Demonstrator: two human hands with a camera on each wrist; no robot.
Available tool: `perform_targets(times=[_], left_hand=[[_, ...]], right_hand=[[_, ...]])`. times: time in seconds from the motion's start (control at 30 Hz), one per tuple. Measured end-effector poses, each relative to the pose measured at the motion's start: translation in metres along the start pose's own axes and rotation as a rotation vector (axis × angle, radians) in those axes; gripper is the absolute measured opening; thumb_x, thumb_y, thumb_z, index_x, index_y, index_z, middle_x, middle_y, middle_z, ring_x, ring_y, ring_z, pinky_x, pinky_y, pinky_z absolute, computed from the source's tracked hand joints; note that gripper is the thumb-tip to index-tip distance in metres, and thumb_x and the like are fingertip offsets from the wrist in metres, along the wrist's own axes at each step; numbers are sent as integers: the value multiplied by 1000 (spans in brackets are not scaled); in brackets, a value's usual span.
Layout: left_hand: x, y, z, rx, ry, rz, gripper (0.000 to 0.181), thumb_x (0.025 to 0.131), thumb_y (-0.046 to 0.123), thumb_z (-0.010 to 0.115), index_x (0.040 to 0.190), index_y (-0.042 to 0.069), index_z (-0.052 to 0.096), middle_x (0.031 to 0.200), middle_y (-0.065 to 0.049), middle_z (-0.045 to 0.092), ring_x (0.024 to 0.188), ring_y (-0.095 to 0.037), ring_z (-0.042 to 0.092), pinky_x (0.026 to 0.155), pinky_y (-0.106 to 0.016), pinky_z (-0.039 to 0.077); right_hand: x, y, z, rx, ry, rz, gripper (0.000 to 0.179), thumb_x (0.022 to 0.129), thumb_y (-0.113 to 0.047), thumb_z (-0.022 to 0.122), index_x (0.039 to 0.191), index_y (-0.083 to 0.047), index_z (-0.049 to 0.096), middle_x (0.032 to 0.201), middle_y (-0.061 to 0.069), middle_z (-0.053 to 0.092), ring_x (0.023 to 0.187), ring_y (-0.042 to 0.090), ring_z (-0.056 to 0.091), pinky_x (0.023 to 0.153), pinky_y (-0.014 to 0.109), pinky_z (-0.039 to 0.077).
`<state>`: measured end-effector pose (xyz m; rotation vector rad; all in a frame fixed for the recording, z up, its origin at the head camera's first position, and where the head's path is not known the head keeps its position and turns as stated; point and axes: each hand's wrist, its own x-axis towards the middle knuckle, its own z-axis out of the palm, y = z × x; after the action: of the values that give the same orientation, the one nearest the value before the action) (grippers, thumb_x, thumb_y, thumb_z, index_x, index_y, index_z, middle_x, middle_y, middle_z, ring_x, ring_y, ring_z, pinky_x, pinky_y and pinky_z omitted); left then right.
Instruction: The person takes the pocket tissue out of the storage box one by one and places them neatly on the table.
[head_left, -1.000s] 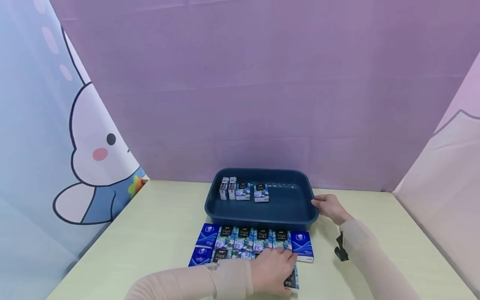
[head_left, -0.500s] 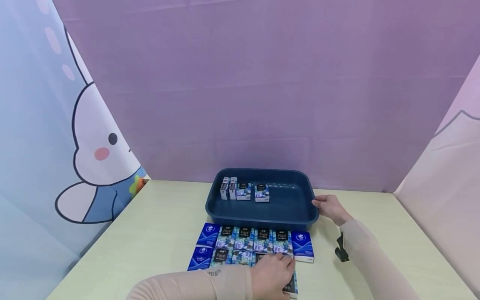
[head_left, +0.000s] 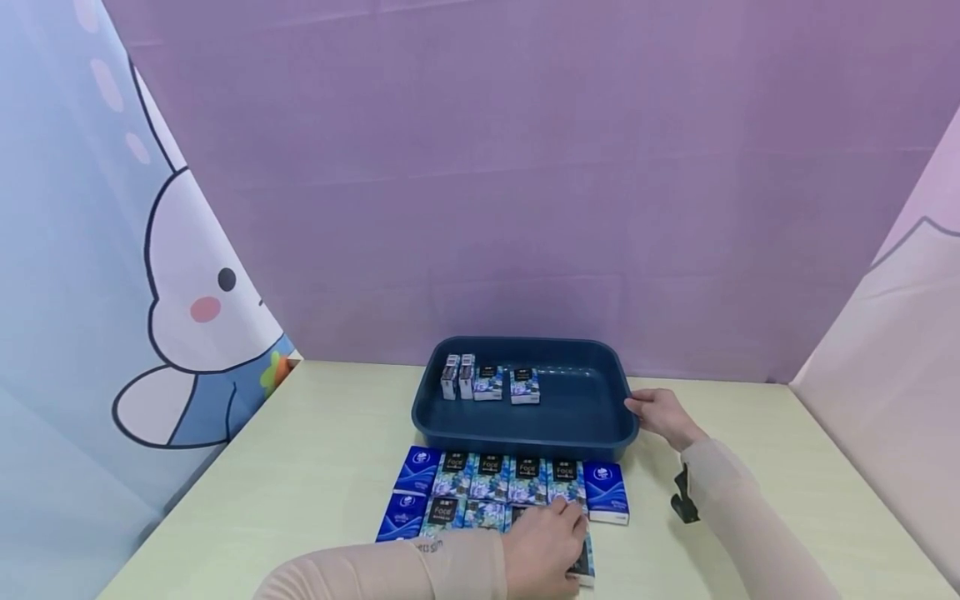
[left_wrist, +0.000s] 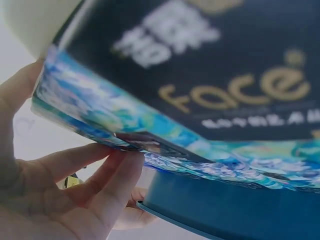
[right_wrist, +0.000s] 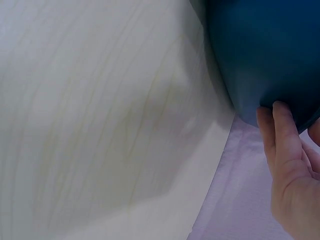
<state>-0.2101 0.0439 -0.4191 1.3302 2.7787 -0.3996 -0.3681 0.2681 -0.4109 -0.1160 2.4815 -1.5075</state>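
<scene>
My left hand grips the right end pack of the second row of tissue packs, and partly covers that row. In the left wrist view, the thumb and fingers of that hand are at the edges of a "Face" tissue pack close to the camera. My right hand holds the right rim of a dark blue tray. In the right wrist view, its fingers lie against the tray's outer wall. Inside the tray are several small tissue packs, two on edge at left and two lying flat.
The upper row in front of the tray has several floral "Face" packs between plain blue packs. Another plain blue pack ends it on the right. A purple cloth hangs behind the pale table.
My left hand and the end pack beneath it have shifted slightly. The right hand stays on the tray rim, and the tray looks still apart from a small view shift.
</scene>
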Motion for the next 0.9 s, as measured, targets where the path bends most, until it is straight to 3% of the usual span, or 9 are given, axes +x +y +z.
perform_targets(times=[0.5, 0.9], left_hand=[[-1, -3, -2, 69, 36, -16, 61, 81, 58, 55, 125, 15, 55, 118, 2, 50, 92, -8, 49, 63, -16, 49], [2, -1, -3, 26, -42, -27, 67, 80, 59, 57, 132, 17, 48, 128, 4, 45, 104, -9, 48, 76, -19, 50]], right_hand=[[1, -6, 2, -8, -6, -10, 45, 97, -11, 40, 130, 20, 34, 131, 36, 40, 117, 42, 49, 93, 45, 44], [-1, -2, -1, -16, -2, 11, 45, 97, -11, 40, 130, 19, 33, 131, 37, 39, 117, 43, 48, 93, 47, 43]])
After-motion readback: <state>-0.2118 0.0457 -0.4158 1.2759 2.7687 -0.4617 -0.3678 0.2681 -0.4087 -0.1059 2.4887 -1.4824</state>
